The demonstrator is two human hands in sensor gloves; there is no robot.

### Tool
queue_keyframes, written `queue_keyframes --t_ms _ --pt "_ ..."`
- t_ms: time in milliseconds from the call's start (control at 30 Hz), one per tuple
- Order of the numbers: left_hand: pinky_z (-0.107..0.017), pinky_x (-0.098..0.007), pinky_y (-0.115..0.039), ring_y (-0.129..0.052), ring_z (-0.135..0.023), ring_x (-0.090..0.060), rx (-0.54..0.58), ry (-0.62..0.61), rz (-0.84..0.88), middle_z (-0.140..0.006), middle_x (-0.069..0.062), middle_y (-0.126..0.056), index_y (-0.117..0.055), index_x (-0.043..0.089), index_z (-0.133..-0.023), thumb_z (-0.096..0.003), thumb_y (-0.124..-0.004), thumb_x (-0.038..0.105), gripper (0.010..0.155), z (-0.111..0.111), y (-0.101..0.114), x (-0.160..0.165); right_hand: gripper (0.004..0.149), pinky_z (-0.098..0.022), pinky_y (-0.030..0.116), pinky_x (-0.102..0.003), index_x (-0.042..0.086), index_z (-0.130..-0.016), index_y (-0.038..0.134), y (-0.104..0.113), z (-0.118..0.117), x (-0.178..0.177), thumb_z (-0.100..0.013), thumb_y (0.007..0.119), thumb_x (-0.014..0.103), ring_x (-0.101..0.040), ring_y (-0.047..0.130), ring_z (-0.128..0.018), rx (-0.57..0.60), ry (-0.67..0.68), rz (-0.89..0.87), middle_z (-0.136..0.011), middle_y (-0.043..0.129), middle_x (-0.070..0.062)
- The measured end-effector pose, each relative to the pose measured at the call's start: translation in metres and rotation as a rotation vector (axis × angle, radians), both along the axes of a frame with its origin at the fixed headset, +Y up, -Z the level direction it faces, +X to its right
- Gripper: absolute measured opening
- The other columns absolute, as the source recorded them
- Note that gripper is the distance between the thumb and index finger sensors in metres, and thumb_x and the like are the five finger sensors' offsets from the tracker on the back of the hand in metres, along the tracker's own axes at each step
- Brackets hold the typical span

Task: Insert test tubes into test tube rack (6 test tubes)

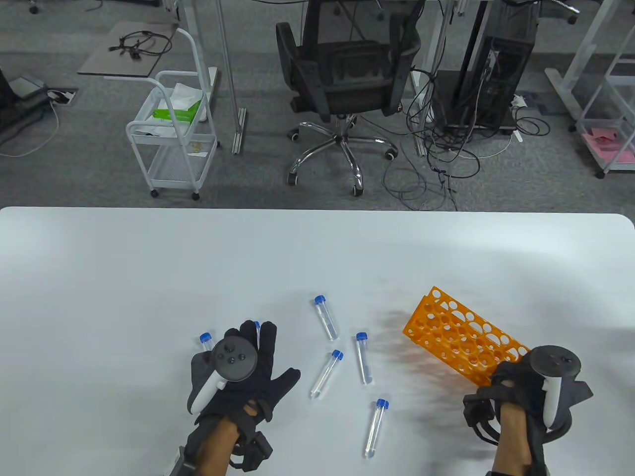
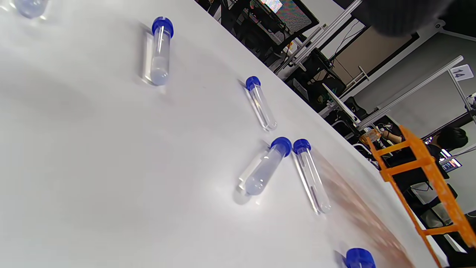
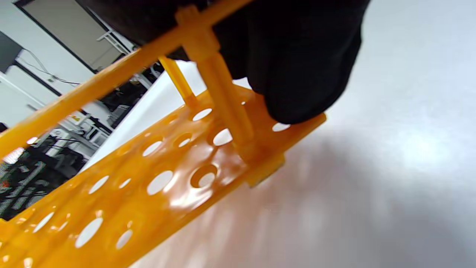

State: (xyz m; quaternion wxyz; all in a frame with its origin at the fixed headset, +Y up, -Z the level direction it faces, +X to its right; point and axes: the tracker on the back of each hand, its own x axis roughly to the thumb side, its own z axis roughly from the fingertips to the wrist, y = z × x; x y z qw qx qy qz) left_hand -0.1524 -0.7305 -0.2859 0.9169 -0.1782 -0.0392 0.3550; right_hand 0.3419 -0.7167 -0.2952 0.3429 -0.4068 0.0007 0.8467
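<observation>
I count six clear, blue-capped test tubes (image 1: 325, 374) lying on the white table (image 1: 124, 277), and one orange rack (image 1: 459, 337). My left hand (image 1: 238, 377) lies spread and flat over one tube (image 1: 257, 327), gripping nothing. My right hand (image 1: 526, 391) grips the rack's near end, holding it tilted above the table right of the tubes, its holes unfilled.
</observation>
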Motion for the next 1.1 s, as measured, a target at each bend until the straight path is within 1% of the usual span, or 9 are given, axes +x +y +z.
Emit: queue_keyframes --t_ms 133,300,533,667,867,1000,1100 --pt "-0.058 -0.065 0.013 0.026 -0.091 -0.028 -0.008 0.015 0.008 -0.104 0.0 0.021 0.005 0.048 -0.091 -0.0423 -0.064 0.067 0.087 -0.001 -0.001 -0.001 0.073 -0.044 0.091 -0.04 0.016 -0.102 0.032 0.011 -0.001 -0.013 -0.048 0.078 0.033 -0.033 0.093 -0.074 0.034 0.064 0.007 -0.09 0.075 -0.01" --pt "-0.059 -0.065 0.013 0.025 -0.091 -0.029 -0.009 0.026 0.005 -0.103 -0.001 0.021 0.005 0.048 -0.091 -0.0424 -0.064 0.066 0.086 -0.001 -0.001 -0.002 0.073 -0.048 0.088 -0.043 0.018 -0.102 0.032 0.012 -0.004 -0.03 -0.049 0.077 0.035 -0.031 0.093 -0.076 0.012 0.15 0.013 -0.091 0.075 -0.008" --pt "-0.059 -0.065 0.013 0.025 -0.092 -0.029 -0.025 0.042 0.004 -0.103 -0.001 0.022 0.004 0.048 -0.092 -0.0425 -0.064 0.066 0.086 -0.003 -0.004 -0.005 0.072 -0.048 0.088 -0.042 0.019 -0.103 0.034 0.02 -0.006 -0.054 -0.049 0.077 0.036 -0.029 0.093 -0.076 0.033 0.246 0.038 -0.09 0.076 -0.006" --pt "-0.059 -0.065 0.013 0.024 -0.092 -0.029 -0.035 0.07 0.011 -0.103 0.0 0.022 0.003 0.048 -0.093 -0.0424 -0.064 0.066 0.086 -0.006 -0.006 -0.01 0.069 -0.048 0.088 -0.042 0.018 -0.104 0.042 0.021 -0.006 -0.063 -0.048 0.078 0.037 -0.029 0.093 -0.076 0.034 0.29 0.022 -0.09 0.077 -0.005" --pt "-0.059 -0.065 0.013 0.025 -0.092 -0.028 -0.051 0.111 0.015 -0.103 0.0 0.021 0.002 0.048 -0.093 -0.0424 -0.065 0.065 0.085 -0.01 -0.01 -0.02 0.066 -0.047 0.089 -0.042 0.013 -0.099 0.051 0.02 -0.006 -0.069 -0.047 0.082 0.038 -0.028 0.095 -0.074 0.048 0.341 -0.067 -0.085 0.08 -0.002" --pt "-0.059 -0.065 0.013 0.025 -0.092 -0.028 -0.061 0.132 0.019 -0.103 0.0 0.021 0.001 0.048 -0.093 -0.0425 -0.065 0.065 0.085 -0.01 -0.011 -0.025 0.066 -0.045 0.09 -0.042 0.013 -0.095 0.058 0.019 -0.006 -0.073 -0.044 0.086 0.043 -0.026 0.097 -0.071 0.051 0.376 -0.106 -0.08 0.084 0.0" --pt "-0.059 -0.065 0.013 0.025 -0.092 -0.028 -0.051 0.155 0.032 -0.103 0.0 0.021 0.0 0.048 -0.094 -0.0424 -0.065 0.064 0.085 -0.009 -0.01 -0.029 0.065 -0.044 0.09 -0.042 0.013 -0.093 0.061 0.017 -0.006 -0.079 -0.043 0.088 0.045 -0.026 0.098 -0.07 0.031 0.423 -0.112 -0.076 0.086 0.002"
